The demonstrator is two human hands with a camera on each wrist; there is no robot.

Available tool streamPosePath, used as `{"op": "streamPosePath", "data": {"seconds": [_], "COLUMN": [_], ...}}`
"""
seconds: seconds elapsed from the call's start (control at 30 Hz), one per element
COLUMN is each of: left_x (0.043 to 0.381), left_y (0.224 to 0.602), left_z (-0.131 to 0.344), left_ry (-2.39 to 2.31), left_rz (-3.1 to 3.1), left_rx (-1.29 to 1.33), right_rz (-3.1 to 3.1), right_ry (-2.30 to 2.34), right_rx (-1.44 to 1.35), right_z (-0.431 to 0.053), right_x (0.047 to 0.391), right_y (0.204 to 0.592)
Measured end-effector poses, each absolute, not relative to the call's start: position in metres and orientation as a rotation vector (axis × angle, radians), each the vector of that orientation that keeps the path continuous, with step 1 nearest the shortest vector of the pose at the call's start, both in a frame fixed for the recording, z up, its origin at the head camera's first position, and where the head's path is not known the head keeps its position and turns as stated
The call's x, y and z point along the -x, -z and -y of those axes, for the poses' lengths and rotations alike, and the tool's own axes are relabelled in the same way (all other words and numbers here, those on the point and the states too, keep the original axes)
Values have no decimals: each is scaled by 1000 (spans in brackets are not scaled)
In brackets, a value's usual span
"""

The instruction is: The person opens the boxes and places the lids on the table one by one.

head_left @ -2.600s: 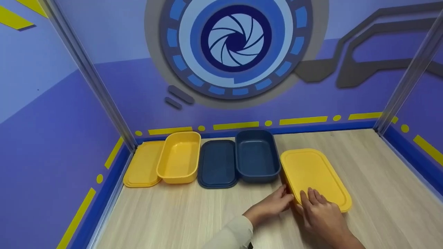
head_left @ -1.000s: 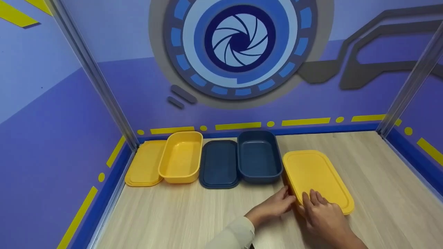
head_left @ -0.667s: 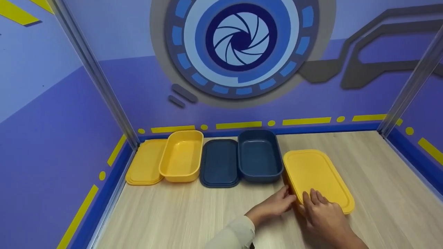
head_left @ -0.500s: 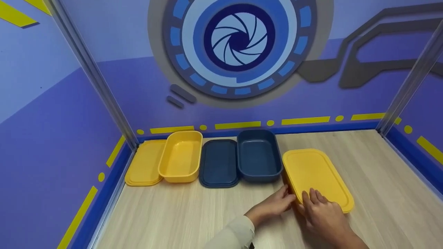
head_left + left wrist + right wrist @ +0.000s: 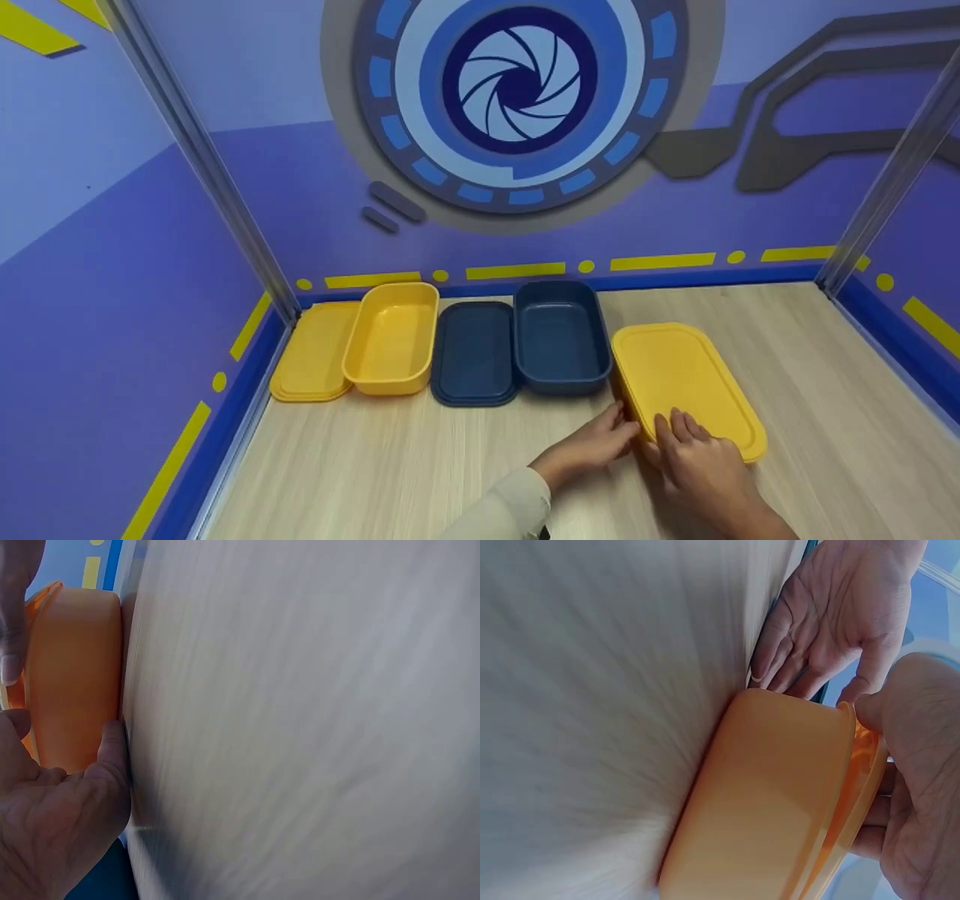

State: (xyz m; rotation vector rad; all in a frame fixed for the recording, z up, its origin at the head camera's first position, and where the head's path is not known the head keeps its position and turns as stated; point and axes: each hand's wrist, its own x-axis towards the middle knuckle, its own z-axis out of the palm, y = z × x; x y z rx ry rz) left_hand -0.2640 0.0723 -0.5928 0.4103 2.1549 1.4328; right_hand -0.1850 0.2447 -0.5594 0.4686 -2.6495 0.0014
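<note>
A yellow lid (image 5: pixel 679 367) lies over a yellow food box (image 5: pixel 750 795) on the right side of the table. In the right wrist view a gap shows between the lid and the box rim on the near side. My right hand (image 5: pixel 701 472) pinches the lid's near edge, thumb at the rim and fingers on top. Against the box's left wall rests my left hand (image 5: pixel 589 444). Its fingers lie extended low along the wall, and its thumb touches near the rim. What the box contains is hidden.
Left of the covered box stand an open dark blue box (image 5: pixel 562 341), a dark blue lid (image 5: pixel 475 354), an open yellow box (image 5: pixel 392 337) and another yellow lid (image 5: pixel 315 352) in a row. Behind them rises a patterned wall (image 5: pixel 487 247), with side panels at left and right.
</note>
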Motion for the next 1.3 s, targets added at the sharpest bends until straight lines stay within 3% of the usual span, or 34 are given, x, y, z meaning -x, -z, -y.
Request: {"op": "streamPosePath", "data": {"seconds": [1.3], "left_x": [266], "left_y": [594], "left_z": [-73], "left_ry": [-1431], "left_rz": [-2142], "left_rx": [-398], "right_rz": [2603], "right_ry": [37], "right_rx": [-498], "right_z": [-247], "right_x": [187], "right_y": [561]}}
